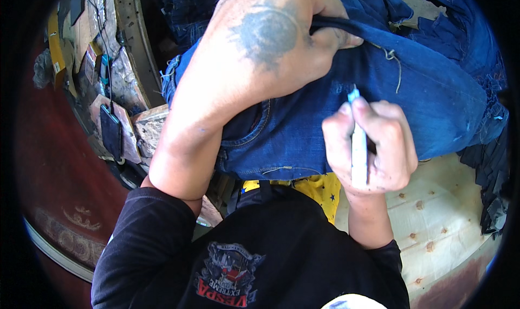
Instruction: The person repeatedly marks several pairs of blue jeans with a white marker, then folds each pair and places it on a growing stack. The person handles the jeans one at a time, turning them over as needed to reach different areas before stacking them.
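Dark blue jeans [428, 103] lie spread across in front of me, with a curved pocket edge at the left. My left hand [271, 44] reaches over them and pinches a fold of the denim between thumb and fingers. A loose thread [399, 73] hangs from the seam just right of that pinch. My right hand [387, 146] is closed around a white pen-shaped tool [358, 155] with a light blue collar and thin point. Its point is over a small pale worn patch [342, 87] on the denim; I cannot tell whether it touches.
At the left, a worn wooden bench [135, 54] carries a phone [111, 133] with a cable and small boxes [93, 60]. More denim [460, 33] is heaped at the far right. Dark cloth strips [492, 184] hang beside a pale wooden board [433, 222] at the right.
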`<action>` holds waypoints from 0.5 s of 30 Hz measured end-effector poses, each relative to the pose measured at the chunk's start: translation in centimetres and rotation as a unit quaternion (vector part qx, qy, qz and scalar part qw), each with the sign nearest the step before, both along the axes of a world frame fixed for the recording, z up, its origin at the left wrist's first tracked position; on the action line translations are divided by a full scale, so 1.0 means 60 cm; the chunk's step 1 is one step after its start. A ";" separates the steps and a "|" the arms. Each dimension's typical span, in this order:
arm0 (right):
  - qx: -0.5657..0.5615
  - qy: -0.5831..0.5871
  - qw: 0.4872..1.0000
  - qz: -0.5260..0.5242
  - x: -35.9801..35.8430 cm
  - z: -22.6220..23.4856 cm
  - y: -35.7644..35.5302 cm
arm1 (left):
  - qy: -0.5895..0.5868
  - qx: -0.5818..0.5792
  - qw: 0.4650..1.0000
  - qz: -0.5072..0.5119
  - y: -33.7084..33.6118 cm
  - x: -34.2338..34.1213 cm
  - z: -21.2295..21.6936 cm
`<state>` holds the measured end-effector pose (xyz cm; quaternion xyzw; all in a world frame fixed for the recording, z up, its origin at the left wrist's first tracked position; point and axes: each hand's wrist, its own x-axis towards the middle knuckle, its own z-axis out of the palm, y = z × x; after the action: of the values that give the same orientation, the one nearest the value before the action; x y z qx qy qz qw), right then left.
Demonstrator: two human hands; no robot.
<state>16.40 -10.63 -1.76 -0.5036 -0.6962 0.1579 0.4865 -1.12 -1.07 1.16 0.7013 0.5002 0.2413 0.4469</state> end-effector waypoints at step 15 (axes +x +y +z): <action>0.003 0.000 1.000 -0.004 0.000 -0.007 -0.001 | 0.066 0.045 0.996 -0.033 -0.003 0.003 0.018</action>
<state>16.38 -10.69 -2.20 -0.5048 -0.6945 0.1535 0.4891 -0.95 -1.24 2.25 0.7513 0.4938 0.2022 0.3884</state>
